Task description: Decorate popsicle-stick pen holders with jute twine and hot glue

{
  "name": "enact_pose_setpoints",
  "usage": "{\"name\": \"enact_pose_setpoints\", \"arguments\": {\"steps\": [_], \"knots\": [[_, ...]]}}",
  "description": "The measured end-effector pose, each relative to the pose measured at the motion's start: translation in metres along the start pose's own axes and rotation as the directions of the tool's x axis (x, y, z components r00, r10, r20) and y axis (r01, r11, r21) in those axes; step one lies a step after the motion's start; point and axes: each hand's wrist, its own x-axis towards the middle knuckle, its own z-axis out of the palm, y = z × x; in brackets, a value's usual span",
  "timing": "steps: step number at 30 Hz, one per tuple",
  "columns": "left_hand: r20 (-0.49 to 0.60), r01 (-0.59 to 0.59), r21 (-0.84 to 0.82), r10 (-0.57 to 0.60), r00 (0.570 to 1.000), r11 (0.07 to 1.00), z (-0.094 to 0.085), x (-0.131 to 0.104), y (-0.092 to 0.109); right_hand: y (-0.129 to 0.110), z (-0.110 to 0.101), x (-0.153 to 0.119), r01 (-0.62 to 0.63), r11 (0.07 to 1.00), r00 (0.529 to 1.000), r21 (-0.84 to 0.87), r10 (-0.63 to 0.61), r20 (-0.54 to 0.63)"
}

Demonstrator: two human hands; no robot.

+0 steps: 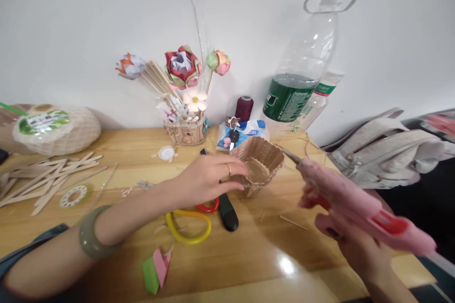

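My right hand is wrapped round a pink hot glue gun, finger by its red trigger. The gun's metal nozzle points left, close to the rim of a small brown basket that appears built from wooden sticks. My left hand grips the basket's left side, fingers over the edge; the thumb's contact is partly hidden. Beneath that hand lie a black-handled tool and scissors with yellow and red handles. A folded pink and green paper piece rests nearer to me.
Wooden sticks, a tape roll and a coconut occupy the left. Behind stand a decorated holder with paper flowers, a thread spool and a large bottle. A pale backpack sits at right.
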Motion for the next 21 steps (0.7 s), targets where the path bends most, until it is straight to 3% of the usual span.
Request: {"name": "enact_pose_setpoints", "arguments": {"steps": [5,9,14,18,21], "knots": [[-0.073,-0.052,0.190,0.067,0.995,0.980,0.009,0.003,0.002,0.008,0.007,-0.031,0.234,0.961,0.972,-0.149,-0.234,0.018],[-0.119,-0.096,0.292,0.136,0.984,0.952,0.016,0.007,0.005,0.018,0.016,-0.041,0.316,0.922,0.948,-0.223,-0.315,0.038],[-0.094,-0.091,0.369,0.135,0.986,0.925,0.018,0.008,0.007,0.020,0.011,-0.029,0.093,0.920,0.995,-0.380,-0.098,0.006],[-0.056,-0.110,0.410,0.146,0.988,0.905,0.017,0.006,0.006,0.022,0.007,-0.012,-0.073,0.847,0.997,-0.527,0.050,-0.058],[-0.033,-0.114,0.409,0.139,0.990,0.905,0.016,0.006,0.007,0.027,0.006,0.001,-0.119,0.835,0.988,-0.538,0.153,0.019]]}}
